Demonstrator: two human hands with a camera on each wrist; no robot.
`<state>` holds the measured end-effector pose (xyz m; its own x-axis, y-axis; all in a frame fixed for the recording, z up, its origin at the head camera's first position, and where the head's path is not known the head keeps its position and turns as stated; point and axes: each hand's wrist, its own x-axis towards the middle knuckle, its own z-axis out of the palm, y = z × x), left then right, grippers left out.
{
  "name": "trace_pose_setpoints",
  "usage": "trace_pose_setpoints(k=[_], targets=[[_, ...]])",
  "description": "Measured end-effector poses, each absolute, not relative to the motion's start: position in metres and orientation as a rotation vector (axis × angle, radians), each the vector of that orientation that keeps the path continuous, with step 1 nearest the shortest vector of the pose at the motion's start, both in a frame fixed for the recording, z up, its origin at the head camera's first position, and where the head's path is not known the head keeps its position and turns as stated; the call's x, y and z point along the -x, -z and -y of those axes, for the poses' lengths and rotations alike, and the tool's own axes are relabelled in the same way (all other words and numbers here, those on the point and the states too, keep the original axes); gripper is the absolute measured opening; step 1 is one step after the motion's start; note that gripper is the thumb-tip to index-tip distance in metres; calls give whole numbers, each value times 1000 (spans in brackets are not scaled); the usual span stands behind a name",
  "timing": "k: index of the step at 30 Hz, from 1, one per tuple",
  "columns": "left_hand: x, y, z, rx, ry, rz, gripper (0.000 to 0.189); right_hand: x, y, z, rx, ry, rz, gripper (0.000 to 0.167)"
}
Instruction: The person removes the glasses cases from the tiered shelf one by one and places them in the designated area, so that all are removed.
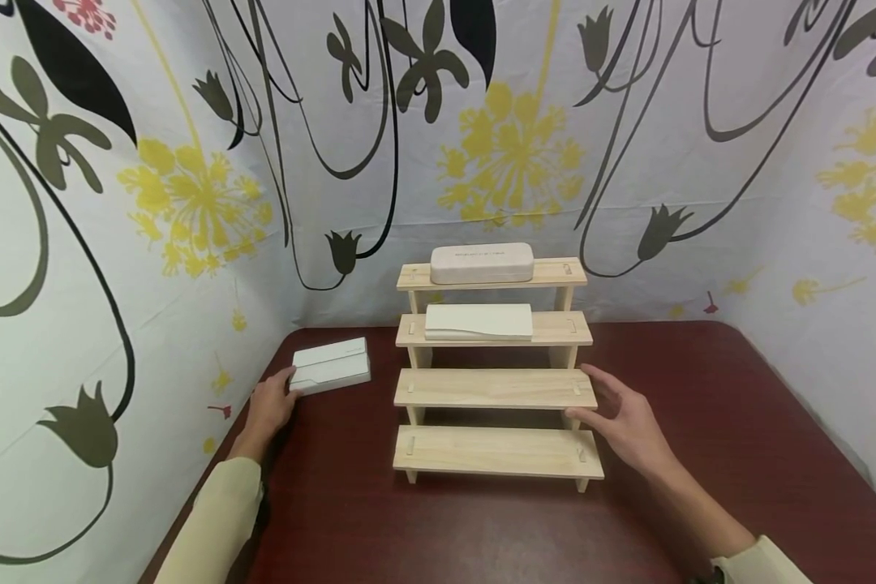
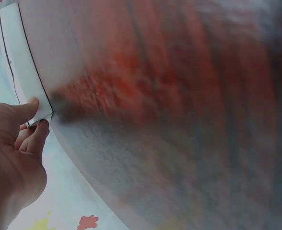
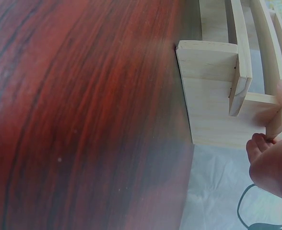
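White box (image 1: 336, 371) lies left of the wooden rack (image 1: 496, 451) on the worktop (image 1: 350, 519), fingers of the left hand (image 1: 268, 408) clamped on its left end; lifted there, it could tilt and slip. Fingers of the right hand (image 1: 631, 428) grip a bare shelf (image 1: 492, 388); tugging could dislodge the case (image 1: 482, 264) and packet (image 1: 474, 322) occupying shelves above.

From my remote seat, I'm looking into a screened tabletop nook: creased, flower-printed cloth (image 1: 423, 182) is enclosing a reddish-brown table (image 1: 482, 527) on three sides. Whether a home or studio is surrounding it, I'm not managing to tell.
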<state>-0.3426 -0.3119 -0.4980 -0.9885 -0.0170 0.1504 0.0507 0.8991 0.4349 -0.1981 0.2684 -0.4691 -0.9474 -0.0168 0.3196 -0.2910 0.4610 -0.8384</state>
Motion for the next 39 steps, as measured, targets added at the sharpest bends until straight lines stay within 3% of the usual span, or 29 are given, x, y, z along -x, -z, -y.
trace_pose_setpoints(k=[39], targets=[[339, 490, 335, 77, 699, 2809, 53, 200, 471, -269, -253, -1425, 2476, 84]])
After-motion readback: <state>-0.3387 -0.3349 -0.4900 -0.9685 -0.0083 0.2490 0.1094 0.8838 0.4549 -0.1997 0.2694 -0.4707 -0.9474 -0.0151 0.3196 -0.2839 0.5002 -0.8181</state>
